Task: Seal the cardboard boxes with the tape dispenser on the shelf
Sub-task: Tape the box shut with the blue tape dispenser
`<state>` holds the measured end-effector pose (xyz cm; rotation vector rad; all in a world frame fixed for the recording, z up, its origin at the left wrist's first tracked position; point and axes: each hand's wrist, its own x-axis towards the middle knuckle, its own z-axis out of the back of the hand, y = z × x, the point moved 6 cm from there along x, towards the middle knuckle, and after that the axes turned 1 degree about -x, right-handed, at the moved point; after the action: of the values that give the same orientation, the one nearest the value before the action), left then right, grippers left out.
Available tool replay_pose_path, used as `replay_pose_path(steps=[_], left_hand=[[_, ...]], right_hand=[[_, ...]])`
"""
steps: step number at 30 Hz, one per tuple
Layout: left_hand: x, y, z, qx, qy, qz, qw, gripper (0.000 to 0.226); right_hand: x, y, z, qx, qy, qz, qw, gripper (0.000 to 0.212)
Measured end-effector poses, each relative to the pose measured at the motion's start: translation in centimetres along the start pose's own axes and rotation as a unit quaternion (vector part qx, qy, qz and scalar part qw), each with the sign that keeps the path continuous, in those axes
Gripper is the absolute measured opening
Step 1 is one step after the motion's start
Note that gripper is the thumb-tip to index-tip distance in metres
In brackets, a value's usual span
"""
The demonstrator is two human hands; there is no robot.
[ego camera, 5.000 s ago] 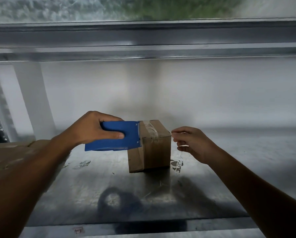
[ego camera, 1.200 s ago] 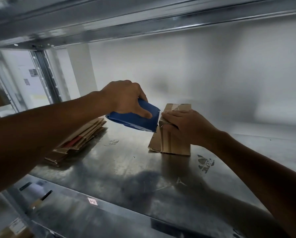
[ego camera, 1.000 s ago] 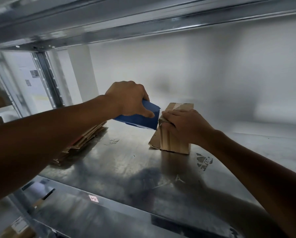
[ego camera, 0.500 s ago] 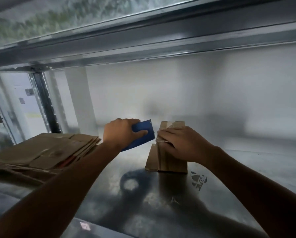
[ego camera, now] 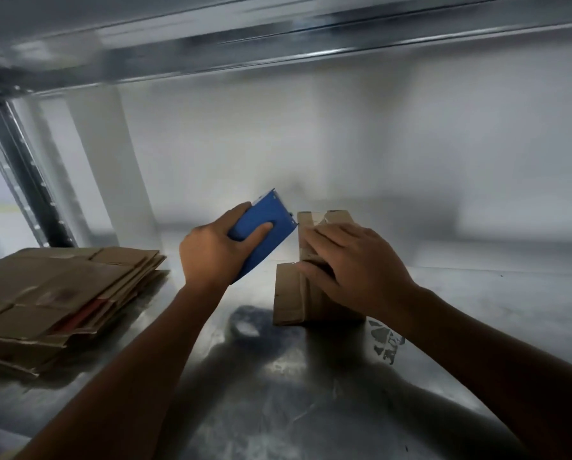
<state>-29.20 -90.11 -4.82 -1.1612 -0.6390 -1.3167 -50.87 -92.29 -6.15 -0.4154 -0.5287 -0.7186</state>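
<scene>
**Item: small cardboard box** (ego camera: 291, 300). Stood upright on the metal shelf (ego camera: 278, 410), right of centre. A loose flap is seen at its lower left. A glint of what is taken for clear tape is noted near its top; the strip's run cannot be traced under the hand.

**Item: blue tape dispenser** (ego camera: 271, 224). Held off the shelf, with its front corner brought against the box's upper left edge. Half a second ago it was held lower and flatter against that edge; it is now tipped steeply upward. The tilt is judged to be the cutting stroke, by which the strip is parted from the roll.

**Item: left hand** (ego camera: 211, 250). Wrapped firmly round the dispenser's body, with the thumb laid across its blue face.

**Item: right hand** (ego camera: 354, 270). Laid flat on the box's near face with fingers extended and spread. Nothing is clasped; the box is steadied and the tape is presumably pressed down. Five seconds ago this hand was held clear of the box.

**Item: stack of flattened cartons** (ego camera: 56, 293). Piled at the left of the shelf, well apart from the box.

**Item: torn label remnant** (ego camera: 385, 340). Stuck to the shelf just right of the box.

**Status.** This strip is judged almost finished. The loose flap suggests that further taping is required.
</scene>
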Motion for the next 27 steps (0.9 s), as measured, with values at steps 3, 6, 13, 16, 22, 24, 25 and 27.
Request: replay_pose_path(steps=[3, 6, 13, 16, 22, 24, 25, 27], left_hand=[[-0.3, 0.8, 0.3, -0.029, -0.009, 0.011, 0.999, 0.058], [-0.2, 1.1, 0.5, -0.042, -0.017, 0.014, 0.999, 0.060], [0.3, 1.1, 0.6, -0.068, -0.014, 0.036, 0.997, 0.060], [0.3, 1.3, 0.8, -0.077, -0.015, 0.041, 0.996, 0.061], [-0.1, 0.5, 1.0, -0.076, -0.008, 0.023, 0.997, 0.060], [-0.2, 0.5, 0.9, -0.079, -0.001, 0.027, 0.997, 0.061], [-0.2, 0.6, 0.9, -0.080, 0.001, 0.028, 0.996, 0.062], [-0.2, 0.7, 1.1, -0.079, 0.000, 0.026, 0.997, 0.063]], right_hand=[[0.0, -0.2, 0.4, 0.015, -0.011, -0.036, 0.999, 0.071], [0.4, 0.4, 0.6, 0.011, 0.028, -0.059, 0.998, 0.079], [0.2, 1.0, 0.9, -0.034, 0.033, -0.071, 0.996, 0.072], [0.5, 1.1, 0.7, -0.033, 0.038, -0.075, 0.996, 0.060], [0.7, 0.6, 0.7, -0.016, 0.048, -0.061, 0.997, 0.057], [0.6, 0.2, 0.8, 0.007, 0.044, -0.047, 0.998, 0.057], [0.6, -0.1, 0.7, 0.014, 0.047, -0.041, 0.998, 0.058], [0.6, -0.6, 0.6, 0.023, 0.073, -0.028, 0.997, 0.062]])
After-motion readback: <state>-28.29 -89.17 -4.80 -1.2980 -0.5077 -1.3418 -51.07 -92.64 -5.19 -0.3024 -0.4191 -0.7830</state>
